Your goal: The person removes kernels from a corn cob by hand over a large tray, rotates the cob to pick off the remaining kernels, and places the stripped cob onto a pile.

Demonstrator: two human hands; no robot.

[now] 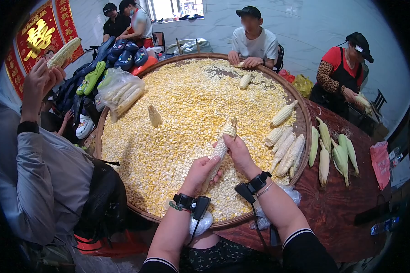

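Between my two hands is an ear of white corn (220,150), tilted with its upper end away from me. My left hand (202,172) grips its lower part, where the cob looks largely bare. Higher up, my right hand (238,150) is closed around it, thumb just below a band of kernels still on the cob. Both hands are over loose corn kernels (177,146) spread thickly in a wide round woven tray (305,119). Stripped cobs (287,150) lie at the tray's right side, beside a kernel-covered ear (284,113). A cob piece (154,116) stands in the kernels to the left.
Unhusked ears (340,155) lie on the red-brown wooden table (328,211) at right. A plastic bag of cobs (121,90) rests on the tray's left rim. At left, a person's hand (42,76) raises an ear. Other people sit or stand across the tray and at right.
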